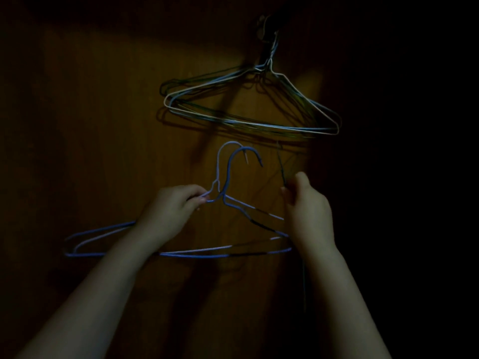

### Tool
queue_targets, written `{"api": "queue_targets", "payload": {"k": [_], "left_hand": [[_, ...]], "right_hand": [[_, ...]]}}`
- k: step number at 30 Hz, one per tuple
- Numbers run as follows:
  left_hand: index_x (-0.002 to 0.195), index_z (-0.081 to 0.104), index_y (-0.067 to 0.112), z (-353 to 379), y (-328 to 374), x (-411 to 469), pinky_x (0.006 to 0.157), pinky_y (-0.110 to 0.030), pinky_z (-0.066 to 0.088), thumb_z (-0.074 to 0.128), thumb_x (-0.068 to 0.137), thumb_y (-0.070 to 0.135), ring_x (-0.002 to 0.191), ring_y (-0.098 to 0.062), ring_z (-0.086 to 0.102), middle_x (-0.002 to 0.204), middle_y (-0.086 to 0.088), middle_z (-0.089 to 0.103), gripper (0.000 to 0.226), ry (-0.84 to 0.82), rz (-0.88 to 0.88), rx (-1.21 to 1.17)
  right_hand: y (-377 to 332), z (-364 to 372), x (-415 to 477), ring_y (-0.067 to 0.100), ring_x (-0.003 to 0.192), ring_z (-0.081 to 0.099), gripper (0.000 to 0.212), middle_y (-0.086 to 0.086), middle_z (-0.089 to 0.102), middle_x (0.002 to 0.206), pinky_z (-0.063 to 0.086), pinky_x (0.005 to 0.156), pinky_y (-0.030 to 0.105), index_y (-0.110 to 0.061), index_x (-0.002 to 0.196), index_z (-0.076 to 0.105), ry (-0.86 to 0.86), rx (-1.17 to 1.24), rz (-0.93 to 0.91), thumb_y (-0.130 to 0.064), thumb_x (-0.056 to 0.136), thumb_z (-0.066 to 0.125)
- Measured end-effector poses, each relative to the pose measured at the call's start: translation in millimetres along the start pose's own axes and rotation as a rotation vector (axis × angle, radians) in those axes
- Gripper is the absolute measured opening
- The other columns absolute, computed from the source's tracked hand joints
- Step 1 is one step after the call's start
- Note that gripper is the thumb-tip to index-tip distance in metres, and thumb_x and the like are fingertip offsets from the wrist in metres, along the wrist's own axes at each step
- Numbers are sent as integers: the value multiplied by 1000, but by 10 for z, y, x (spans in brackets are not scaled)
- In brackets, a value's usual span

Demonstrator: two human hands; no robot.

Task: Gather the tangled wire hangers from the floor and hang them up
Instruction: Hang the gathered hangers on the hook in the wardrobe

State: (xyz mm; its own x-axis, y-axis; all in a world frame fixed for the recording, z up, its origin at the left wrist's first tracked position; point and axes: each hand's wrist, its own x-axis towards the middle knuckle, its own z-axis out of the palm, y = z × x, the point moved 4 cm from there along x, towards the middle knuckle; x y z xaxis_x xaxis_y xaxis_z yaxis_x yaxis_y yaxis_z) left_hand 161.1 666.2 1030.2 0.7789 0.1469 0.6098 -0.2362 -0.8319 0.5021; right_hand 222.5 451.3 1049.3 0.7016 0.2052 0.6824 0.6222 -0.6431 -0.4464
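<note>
Left hand (171,211) pinching two blue hangers (194,253), right hand (308,211) (one dark hanger (281,164))

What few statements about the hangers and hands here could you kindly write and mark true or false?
1. A bunch of wire hangers hangs against the wooden panel. True.
2. The left hand pinches two blue hangers at their necks. True.
3. The blue hangers' hooks are already on the peg. False: they are free, below the bunch.
4. The right hand lies flat on the panel. False: it is raised, fingers curled at a thin dark wire.
</note>
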Motion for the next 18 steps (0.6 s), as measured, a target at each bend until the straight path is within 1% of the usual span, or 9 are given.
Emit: {"api": "queue_targets", "payload": {"k": [1,3,4,6,9,11,13,16,18], "left_hand": [[95,68,14,2,11,-6,68,-18,38,45,77,34,70,2,55,74,10,60,35,-3,14,9],[96,68,14,13,58,-12,68,-16,38,45,78,34,70,2,56,74,14,59,35,-5,43,15],[96,68,14,24,92,-10,68,-14,37,45,78,33,72,4,56,74,15,59,34,-5,59,9],[96,68,13,42,164,-3,67,-11,36,46,79,32,75,11,54,75,16,58,34,-2,89,-8],[98,69,11,34,255,4,67,-8,36,47,79,30,76,13,54,77,17,56,35,8,135,-8],[99,69,10,26,303,14,67,-6,36,46,80,30,76,10,55,77,18,56,36,-5,160,7],[100,69,9,16,338,31,68,-6,36,47,80,31,77,13,54,78,13,58,37,-19,183,13],[100,70,9,-5,401,75,69,-4,35,48,80,36,78,23,50,84,4,62,40,-11,234,20],[100,70,8,-37,405,119,70,-4,36,49,79,32,77,23,51,82,4,62,38,-1,226,11]], "right_hand": [[9,-56,-21,24,72,56,10,1,56,78,37,59,31,-20,95,38,12,-7,-1,-20,97,48],[33,-169,-65,27,75,57,10,5,59,79,38,60,32,-16,99,43,35,-7,6,-12,93,51],[40,-222,-88,29,76,58,12,6,60,79,39,61,32,-14,102,47,54,-2,9,-11,92,53],[40,-329,-129,29,76,59,7,6,61,78,44,62,35,-14,99,51,105,42,12,-14,93,53],[59,-464,-138,20,79,61,4,-4,62,78,47,69,36,-17,91,59,161,181,36,-18,93,56],[100,-525,-81,13,80,61,7,-8,65,79,47,72,32,-19,89,64,177,265,58,-19,92,58],[154,-535,24,5,78,61,8,-13,64,76,47,72,27,-21,86,66,169,361,90,-21,91,60],[233,-454,213,7,75,62,15,-12,65,69,49,72,30,-28,76,66,137,487,142,-23,90,63],[260,-384,334,7,72,63,13,-10,67,68,51,70,27,-28,79,68,119,598,170,-22,89,63]]}}
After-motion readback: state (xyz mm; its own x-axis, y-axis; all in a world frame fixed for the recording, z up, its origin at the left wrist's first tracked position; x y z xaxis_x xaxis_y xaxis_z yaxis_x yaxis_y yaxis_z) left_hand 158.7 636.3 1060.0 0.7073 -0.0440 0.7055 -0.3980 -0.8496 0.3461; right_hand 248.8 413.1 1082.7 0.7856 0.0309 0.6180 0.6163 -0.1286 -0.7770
